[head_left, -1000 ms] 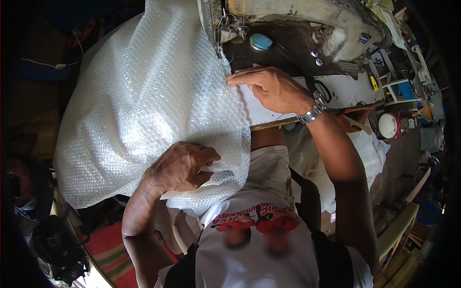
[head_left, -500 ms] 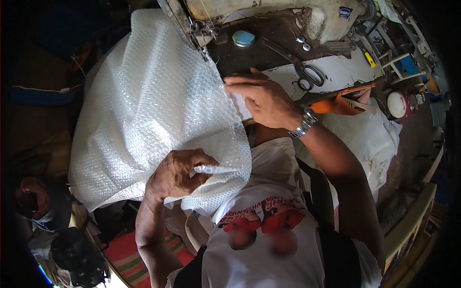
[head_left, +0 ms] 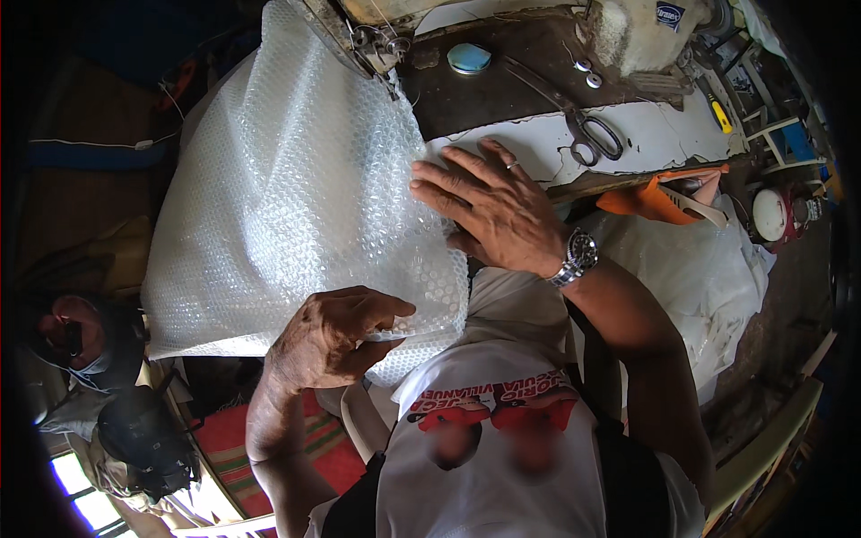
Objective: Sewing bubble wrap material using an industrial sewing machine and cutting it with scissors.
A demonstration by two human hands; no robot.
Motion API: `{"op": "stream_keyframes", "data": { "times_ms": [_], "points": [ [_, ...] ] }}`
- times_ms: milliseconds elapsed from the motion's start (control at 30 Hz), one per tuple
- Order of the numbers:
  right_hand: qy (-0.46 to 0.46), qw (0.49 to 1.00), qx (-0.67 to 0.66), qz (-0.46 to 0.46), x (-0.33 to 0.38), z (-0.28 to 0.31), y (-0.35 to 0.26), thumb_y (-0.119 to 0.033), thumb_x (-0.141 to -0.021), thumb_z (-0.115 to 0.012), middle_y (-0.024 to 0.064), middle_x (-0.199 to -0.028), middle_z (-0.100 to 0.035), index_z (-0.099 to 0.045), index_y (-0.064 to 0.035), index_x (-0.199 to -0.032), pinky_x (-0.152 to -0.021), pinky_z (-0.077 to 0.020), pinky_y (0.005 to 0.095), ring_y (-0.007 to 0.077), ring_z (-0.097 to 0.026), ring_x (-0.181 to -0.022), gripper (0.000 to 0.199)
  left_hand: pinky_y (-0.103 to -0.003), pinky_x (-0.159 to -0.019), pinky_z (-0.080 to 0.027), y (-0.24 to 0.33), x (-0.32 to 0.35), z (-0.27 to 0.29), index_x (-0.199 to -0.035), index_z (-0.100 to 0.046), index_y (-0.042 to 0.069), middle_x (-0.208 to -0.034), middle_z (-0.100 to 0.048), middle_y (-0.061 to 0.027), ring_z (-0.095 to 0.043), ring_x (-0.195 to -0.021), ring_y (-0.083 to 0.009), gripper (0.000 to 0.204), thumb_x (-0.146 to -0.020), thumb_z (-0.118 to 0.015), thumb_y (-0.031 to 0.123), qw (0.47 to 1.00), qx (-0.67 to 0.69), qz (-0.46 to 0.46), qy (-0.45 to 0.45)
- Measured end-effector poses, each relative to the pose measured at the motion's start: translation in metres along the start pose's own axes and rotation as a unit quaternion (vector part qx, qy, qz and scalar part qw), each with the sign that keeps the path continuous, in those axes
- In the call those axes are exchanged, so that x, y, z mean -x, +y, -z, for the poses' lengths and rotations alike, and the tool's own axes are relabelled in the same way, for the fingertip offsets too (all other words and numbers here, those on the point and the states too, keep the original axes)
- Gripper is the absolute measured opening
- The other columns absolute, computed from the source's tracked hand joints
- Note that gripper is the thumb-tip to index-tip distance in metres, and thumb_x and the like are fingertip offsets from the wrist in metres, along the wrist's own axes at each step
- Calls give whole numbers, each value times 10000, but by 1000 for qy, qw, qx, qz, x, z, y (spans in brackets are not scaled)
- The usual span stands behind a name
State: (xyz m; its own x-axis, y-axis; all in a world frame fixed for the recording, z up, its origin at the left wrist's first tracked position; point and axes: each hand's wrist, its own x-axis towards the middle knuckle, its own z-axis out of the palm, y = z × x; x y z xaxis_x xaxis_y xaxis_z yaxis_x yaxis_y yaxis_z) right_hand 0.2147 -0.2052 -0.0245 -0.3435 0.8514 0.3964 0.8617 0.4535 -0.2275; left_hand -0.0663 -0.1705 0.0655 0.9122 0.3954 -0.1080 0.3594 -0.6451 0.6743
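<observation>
A wide sheet of clear bubble wrap (head_left: pixel 296 197) spreads over the left and middle of the view, its upper right edge under the sewing machine's needle end (head_left: pixel 381 54). My left hand (head_left: pixel 336 332) grips the sheet's near edge, thumb below and fingers above, with a fold between them. My right hand (head_left: pixel 489 206), with a ring and a metal-band watch (head_left: pixel 578 255), lies palm down with fingers spread. Its fingertips rest on the sheet's right edge.
Right of the needle end lie a round tin with a blue lid (head_left: pixel 469 59), dark-handled scissors (head_left: pixel 574 117) and small bobbins (head_left: pixel 593 80). Farther right are a yellow-handled tool (head_left: pixel 720 117), an orange pouch (head_left: pixel 659 202) and crumpled white plastic sheeting (head_left: pixel 691 278).
My right hand has flattened and spread its fingers at the sheet's edge. My left hand keeps its grip, and the fold's near edge lies straighter. The whole view has shifted slightly.
</observation>
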Motion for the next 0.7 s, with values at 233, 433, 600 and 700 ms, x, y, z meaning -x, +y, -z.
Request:
{"op": "stream_keyframes", "data": {
  "times_ms": [233, 433, 600, 700],
  "points": [
    [11, 1000, -19, 2, -11, 0, -4, -248, -785, -750, 25, -1491, -550, -604, -122, -1399, -1215, -284, 561, 226, -472, -1403, 644, -440, -941, -579, -27, -87, 47, -1280, -634, -8, -1233, -690, -210, -703, -1103, -366, 511, -962, -715, 383, 983, -117, -104, 95],
    [-13, 1000, 2, -18, -14, 5, -3, -252, -819, -742, 24, -1474, -564, -644, -115, -1360, -1225, -275, 567, 215, -510, -1349, 566, -461, -898, -590, -86, -108, 23, -1255, -620, -18, -1223, -692, -211, -714, -1024, -395, 461, -993, -666, 359, 886, -372, -109, 255],
    [-12, 1000, 1, 10, -21, 3, -3, -264, -865, -702, 39, -1489, -565, -655, -104, -1355, -1205, -309, 540, 234, -499, -1373, 517, -480, -945, -543, -120, -131, 66, -1287, -612, -18, -1235, -688, -249, -697, -1060, -408, 416, -988, -653, 269, 950, -160, 62, 260],
    [4, 1000, 12, 18, -20, 8, -1, -264, -878, -687, 58, -1468, -586, -669, -78, -1327, -1191, -326, 527, 242, -500, -1373, 486, -461, -898, -548, -144, -190, 104, -1253, -639, 5, -1163, -707, -261, -700, -1030, -401, 367, -956, -658, 220, 942, -136, 45, 304]
  ]
}}
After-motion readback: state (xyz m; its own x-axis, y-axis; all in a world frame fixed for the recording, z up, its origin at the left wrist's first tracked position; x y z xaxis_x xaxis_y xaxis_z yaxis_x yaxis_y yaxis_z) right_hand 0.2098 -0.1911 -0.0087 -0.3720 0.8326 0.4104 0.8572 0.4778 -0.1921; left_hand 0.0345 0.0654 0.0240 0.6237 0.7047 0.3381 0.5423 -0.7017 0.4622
